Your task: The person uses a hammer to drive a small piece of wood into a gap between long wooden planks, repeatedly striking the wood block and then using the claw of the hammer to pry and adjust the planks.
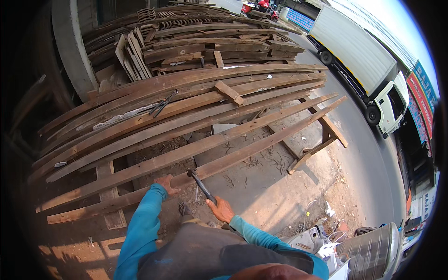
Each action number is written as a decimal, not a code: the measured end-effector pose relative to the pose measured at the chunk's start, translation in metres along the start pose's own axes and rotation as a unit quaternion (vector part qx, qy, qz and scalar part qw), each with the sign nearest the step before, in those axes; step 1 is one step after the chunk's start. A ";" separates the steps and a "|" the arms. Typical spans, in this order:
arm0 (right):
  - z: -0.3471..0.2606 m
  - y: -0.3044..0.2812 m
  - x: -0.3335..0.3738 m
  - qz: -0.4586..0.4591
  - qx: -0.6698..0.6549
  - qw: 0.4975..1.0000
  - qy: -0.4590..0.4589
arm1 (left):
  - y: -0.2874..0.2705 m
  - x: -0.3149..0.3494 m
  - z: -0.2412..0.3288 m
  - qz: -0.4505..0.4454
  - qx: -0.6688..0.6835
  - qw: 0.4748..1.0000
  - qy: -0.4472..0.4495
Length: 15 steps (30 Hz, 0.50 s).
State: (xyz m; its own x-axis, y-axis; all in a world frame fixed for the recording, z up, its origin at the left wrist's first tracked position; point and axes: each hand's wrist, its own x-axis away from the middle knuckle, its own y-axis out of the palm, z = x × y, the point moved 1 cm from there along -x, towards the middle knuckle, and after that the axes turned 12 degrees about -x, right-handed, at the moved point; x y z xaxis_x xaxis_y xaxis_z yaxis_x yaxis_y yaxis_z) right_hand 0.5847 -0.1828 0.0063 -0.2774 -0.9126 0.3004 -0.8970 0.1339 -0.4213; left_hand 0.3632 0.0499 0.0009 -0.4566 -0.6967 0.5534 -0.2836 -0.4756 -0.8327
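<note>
My right hand (220, 209) is closed around the handle of a hammer (204, 188). The hammer's head lies over the nearest wooden plank (242, 155), around its middle; whether it touches the wood I cannot tell. To the left of the hammer, my left hand (167, 184) grips the same plank, its fingers over the far edge. Just beyond runs a second long plank (219, 137), roughly parallel. Long-handled pincers (164, 102) lie on the timbers farther back, and a short wood block (229, 93) rests crosswise near them.
A wooden trestle (329, 133) bears the planks' right ends; a crosspiece (110, 196) lies under their left. High stacked timber (205, 49) stands behind. A metal drum (373, 249) and scraps sit at lower right. A white box truck (357, 58) is on the road at right.
</note>
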 end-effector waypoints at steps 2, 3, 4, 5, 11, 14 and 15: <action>-0.052 -0.006 0.008 -0.009 -0.025 1.000 0.005 | 0.003 0.007 -0.010 0.003 0.012 1.000 0.002; -0.068 -0.008 0.012 -0.009 -0.048 0.999 0.019 | 0.005 0.009 -0.013 0.003 0.015 1.000 -0.002; -0.070 -0.007 0.015 -0.013 -0.047 0.999 0.017 | 0.007 0.010 -0.015 0.009 0.016 1.000 0.007; -0.070 -0.007 0.018 0.002 -0.061 0.998 0.002 | 0.010 0.010 -0.019 0.014 0.016 1.000 0.016; -0.006 0.001 0.015 0.065 -0.017 0.998 0.011 | 0.023 0.007 -0.009 0.031 0.011 0.999 0.019; -0.026 -0.012 0.020 0.056 -0.025 0.998 0.025 | 0.023 0.010 -0.006 0.009 0.000 1.000 0.007; -0.041 -0.019 0.022 0.053 -0.043 0.997 0.028 | 0.022 0.010 -0.005 0.008 0.000 1.000 0.007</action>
State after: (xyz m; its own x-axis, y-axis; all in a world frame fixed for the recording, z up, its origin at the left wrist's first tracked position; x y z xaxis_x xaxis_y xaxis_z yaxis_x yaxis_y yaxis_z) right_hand 0.5818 -0.1896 0.0563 -0.3882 -0.8693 0.3061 -0.8873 0.2627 -0.3791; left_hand 0.3480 0.0351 -0.0119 -0.4729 -0.6966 0.5395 -0.2761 -0.4643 -0.8415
